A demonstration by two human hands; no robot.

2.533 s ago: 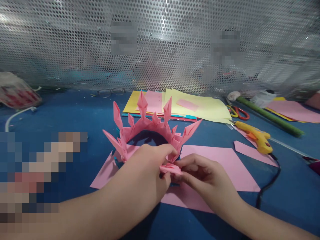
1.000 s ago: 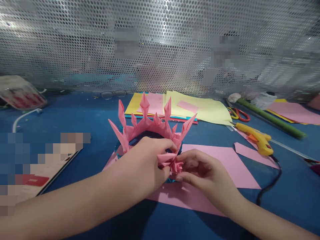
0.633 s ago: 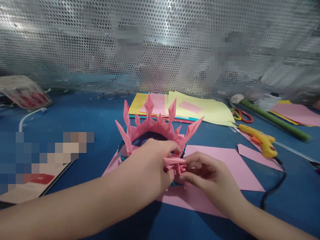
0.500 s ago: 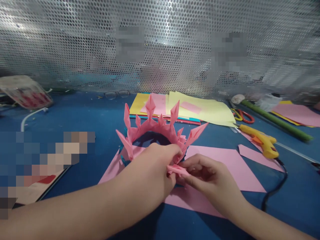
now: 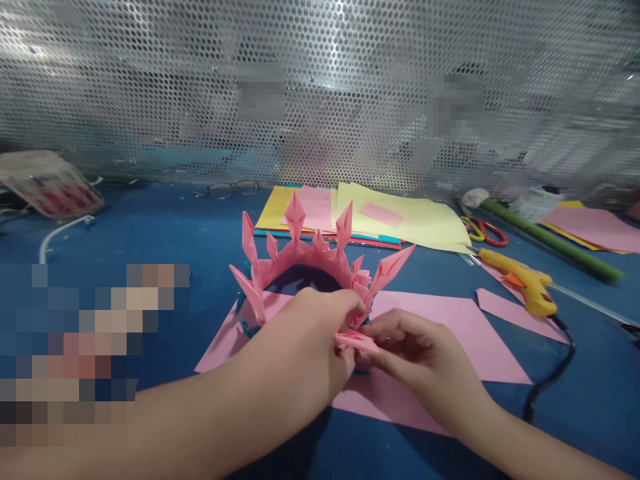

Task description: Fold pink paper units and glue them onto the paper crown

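Note:
A pink folded-paper crown (image 5: 295,257) with several pointed spikes stands on a pink paper sheet (image 5: 435,327); bits of teal show along its outer edge. My left hand (image 5: 320,333) reaches across its near side, fingers closed around the band, which they partly hide. Between the two hands is a small folded pink paper piece (image 5: 356,341), lying against the crown's near right side. My right hand (image 5: 420,347) pinches the right end of that piece between thumb and fingers. How the piece meets the band is covered by my fingers.
A yellow glue gun (image 5: 525,280) lies at the right on pink paper strips, its black cord running toward me. Behind are red-handled scissors (image 5: 493,233), a green stem (image 5: 550,240), stacked coloured papers (image 5: 425,220), eyeglasses (image 5: 233,190) and a clear container (image 5: 55,187). A perforated metal panel (image 5: 320,93) closes the back.
The crown has tilted and shifted slightly left, toward me. Both hands keep nearly the same place and grip on the crown and the folded paper piece.

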